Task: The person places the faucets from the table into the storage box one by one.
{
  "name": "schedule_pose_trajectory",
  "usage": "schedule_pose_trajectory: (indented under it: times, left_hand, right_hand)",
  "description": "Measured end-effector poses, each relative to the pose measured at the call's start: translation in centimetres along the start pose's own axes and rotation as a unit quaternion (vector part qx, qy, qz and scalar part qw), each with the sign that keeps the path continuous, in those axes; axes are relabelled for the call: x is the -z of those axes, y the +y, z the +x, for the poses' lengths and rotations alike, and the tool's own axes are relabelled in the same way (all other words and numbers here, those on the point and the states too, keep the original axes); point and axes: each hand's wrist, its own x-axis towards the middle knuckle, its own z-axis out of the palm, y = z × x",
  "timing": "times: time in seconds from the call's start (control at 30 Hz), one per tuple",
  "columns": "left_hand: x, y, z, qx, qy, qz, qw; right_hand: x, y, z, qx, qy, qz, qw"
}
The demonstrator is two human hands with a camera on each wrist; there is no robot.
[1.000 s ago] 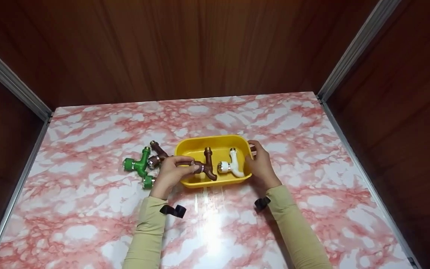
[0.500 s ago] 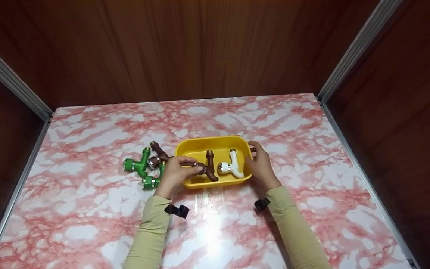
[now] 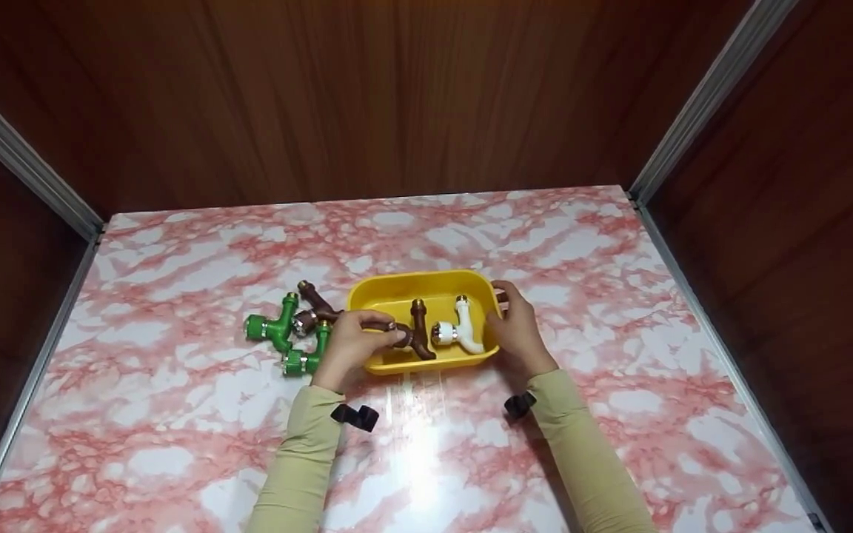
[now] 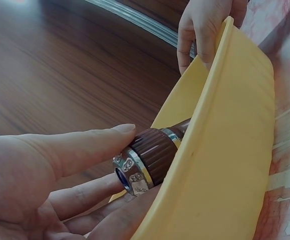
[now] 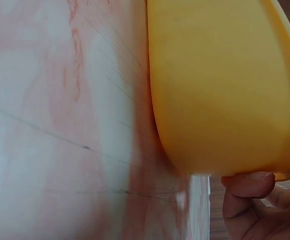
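Left hand (image 3: pixel 352 346) pinches brown tap (image 3: pixel 419 326) by its knob, inside yellow tub (image 3: pixel 426 283); right hand (image 3: pixel 521 326) grips tub's right end. White tap (image 3: pixel 465 326) in tub, right of brown. Green taps (image 3: pixel 279 329), second brown tap (image 3: pixel 314 299) on table (image 3: pixel 175 414), left of tub. Wood wall (image 3: pixel 367 104) behind.

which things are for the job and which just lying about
In use: yellow tub, right hand gripping it; brown tap in the left hand; white tap inside.
Lying outside, perhaps awaiting their turn: two green taps, another brown tap.
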Motion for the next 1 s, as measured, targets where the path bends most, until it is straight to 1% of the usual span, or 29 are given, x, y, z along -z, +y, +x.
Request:
schedule_pose_trajectory:
  times: [0.07,0.2,0.7,0.83,1.0]
  left_hand:
    - [-0.1,0.1,0.1,0.007,0.0,0.001,1.0]
    - [-0.4,0.2,0.2,0.01,0.004,0.008,0.9999]
    - [-1.0,0.1,0.5,-0.02,0.0,0.032,0.9993]
    - [-1.2,0.0,0.6,-0.022,0.0,0.037,0.9991]
    - [-1.4,-0.1,0.8,-0.016,0.001,0.041,0.999]
  right_hand:
    - [0.0,-0.1,-0.1,-0.001,-0.001,0.001,1.0]
    - [0.1,-0.1,-0.1,0.001,-0.001,0.006,1.0]
    - [0.0,-0.1,0.0,-0.009,0.0,0.013,0.9999]
    - [0.0,-0.2,0.0,-0.009,-0.005,0.013,0.9999]
    - [0.0,-0.2,-0.1,-0.007,-0.005,0.013,0.9999]
